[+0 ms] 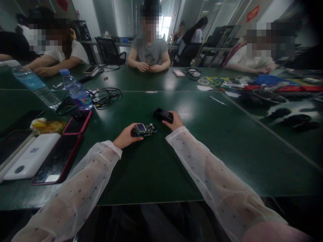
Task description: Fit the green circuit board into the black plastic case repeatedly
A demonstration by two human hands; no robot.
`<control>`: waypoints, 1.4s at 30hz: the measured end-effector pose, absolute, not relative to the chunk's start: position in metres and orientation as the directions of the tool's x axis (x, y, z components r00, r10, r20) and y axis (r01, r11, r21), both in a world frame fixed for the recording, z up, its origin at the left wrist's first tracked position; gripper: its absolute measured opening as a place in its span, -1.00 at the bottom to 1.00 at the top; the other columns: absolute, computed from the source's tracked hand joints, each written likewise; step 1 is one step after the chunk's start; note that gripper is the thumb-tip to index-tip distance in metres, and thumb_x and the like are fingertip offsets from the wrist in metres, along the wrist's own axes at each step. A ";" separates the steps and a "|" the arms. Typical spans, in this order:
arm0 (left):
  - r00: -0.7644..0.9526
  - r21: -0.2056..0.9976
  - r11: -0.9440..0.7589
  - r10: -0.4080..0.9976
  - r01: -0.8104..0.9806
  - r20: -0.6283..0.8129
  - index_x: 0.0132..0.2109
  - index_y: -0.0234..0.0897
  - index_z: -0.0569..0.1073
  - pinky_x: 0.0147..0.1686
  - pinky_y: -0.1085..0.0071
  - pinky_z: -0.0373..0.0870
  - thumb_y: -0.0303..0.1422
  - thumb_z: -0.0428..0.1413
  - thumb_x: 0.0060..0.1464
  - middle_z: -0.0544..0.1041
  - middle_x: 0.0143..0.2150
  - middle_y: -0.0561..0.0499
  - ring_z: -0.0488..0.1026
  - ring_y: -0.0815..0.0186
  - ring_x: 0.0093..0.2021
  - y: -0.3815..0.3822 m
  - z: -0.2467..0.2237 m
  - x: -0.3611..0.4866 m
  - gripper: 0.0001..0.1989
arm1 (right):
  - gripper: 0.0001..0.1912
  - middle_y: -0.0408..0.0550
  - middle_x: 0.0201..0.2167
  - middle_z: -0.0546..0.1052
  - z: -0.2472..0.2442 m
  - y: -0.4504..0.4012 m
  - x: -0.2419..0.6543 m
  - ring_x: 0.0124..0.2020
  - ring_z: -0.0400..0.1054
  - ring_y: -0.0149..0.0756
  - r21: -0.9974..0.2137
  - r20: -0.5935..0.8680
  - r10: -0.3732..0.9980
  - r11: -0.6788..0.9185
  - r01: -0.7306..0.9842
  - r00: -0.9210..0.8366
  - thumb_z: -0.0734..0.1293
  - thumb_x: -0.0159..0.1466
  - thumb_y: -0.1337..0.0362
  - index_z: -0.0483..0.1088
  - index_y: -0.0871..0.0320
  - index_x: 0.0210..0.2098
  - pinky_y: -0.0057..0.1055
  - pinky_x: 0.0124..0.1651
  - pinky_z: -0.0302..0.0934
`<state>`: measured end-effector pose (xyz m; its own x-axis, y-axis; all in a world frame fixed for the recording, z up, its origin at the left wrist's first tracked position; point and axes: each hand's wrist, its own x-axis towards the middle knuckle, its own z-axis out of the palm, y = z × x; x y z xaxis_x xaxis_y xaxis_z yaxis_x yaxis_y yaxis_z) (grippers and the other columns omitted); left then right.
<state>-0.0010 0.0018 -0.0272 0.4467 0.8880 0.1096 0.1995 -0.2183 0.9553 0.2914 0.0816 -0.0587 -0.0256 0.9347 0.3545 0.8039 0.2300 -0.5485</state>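
My left hand (pixel 128 135) is closed around one end of a small circuit board (pixel 149 131) with a little square screen on top. Its thumb lies along the near edge of the board, and the board's other end points right. Just beyond and to the right, my right hand (pixel 176 121) grips a black plastic casing (pixel 163 115) with a rectangular window opening and small cutouts. Board and casing are apart, both low over the green table (pixel 151 174). Whether either rests on the table I cannot tell.
At left lie a red-edged phone (pixel 59 159), a white power bank (pixel 32 156), a pink-cased phone (pixel 78 122) and two water bottles, one (pixel 75 89) beside coiled black cables (pixel 108 97). A thin metal tool (pixel 217 100) and piled wires (pixel 217 81) lie at right. Several people sit around.
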 end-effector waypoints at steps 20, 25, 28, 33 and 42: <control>0.377 0.609 -0.435 0.897 0.663 0.231 0.15 -0.15 0.35 0.03 0.08 0.36 -0.32 0.27 0.01 0.45 0.04 -0.09 0.38 0.08 0.07 0.001 -0.025 -0.010 -0.46 | -0.38 0.12 0.04 0.43 -0.051 0.077 0.289 0.04 0.31 0.14 -0.551 0.303 0.953 0.199 0.811 -0.028 0.42 0.07 0.12 0.24 0.09 0.09 0.10 0.05 0.25; 0.355 0.581 -0.425 0.904 0.694 0.238 0.18 -0.10 0.33 -0.01 0.07 0.37 -0.27 0.28 0.01 0.47 0.03 -0.08 0.40 0.06 0.03 0.002 -0.024 -0.010 -0.42 | -0.37 0.14 0.04 0.43 -0.052 0.077 0.290 0.05 0.32 0.15 -0.548 0.313 0.949 0.213 0.809 -0.038 0.42 0.07 0.12 0.24 0.10 0.09 0.11 0.04 0.25; 0.335 0.638 -0.405 0.913 0.655 0.234 0.21 -0.09 0.29 0.00 0.07 0.37 -0.29 0.27 0.01 0.48 0.02 -0.09 0.43 0.08 0.01 0.002 -0.023 -0.011 -0.38 | -0.37 0.15 0.05 0.43 -0.053 0.079 0.290 0.06 0.31 0.14 -0.537 0.322 0.946 0.222 0.814 -0.046 0.42 0.07 0.12 0.24 0.11 0.10 0.09 0.05 0.25; 0.326 0.801 -0.343 0.925 0.491 0.196 0.23 -0.13 0.23 -0.03 0.11 0.39 -0.40 0.26 0.00 0.51 -0.02 -0.07 0.48 0.13 -0.03 0.008 -0.029 -0.017 -0.34 | -0.36 0.15 0.07 0.42 -0.052 0.078 0.290 0.06 0.31 0.15 -0.536 0.304 0.952 0.206 0.819 -0.040 0.43 0.07 0.12 0.23 0.12 0.10 0.10 0.06 0.24; 0.339 0.883 -0.315 0.920 0.347 0.195 0.23 -0.27 0.23 0.04 0.09 0.35 -0.42 0.23 0.01 0.53 0.00 -0.13 0.48 0.13 0.01 0.014 -0.029 -0.022 -0.36 | -0.36 0.16 0.05 0.42 -0.049 0.076 0.290 0.06 0.31 0.13 -0.550 0.290 0.956 0.201 0.811 -0.040 0.43 0.07 0.13 0.23 0.12 0.11 0.10 0.06 0.24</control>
<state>-0.0217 0.0143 -0.0290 0.3386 0.9204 0.1953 0.3468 -0.3151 0.8834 0.2900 0.0758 -0.0492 -0.0396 0.9562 0.2901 0.8106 0.2005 -0.5501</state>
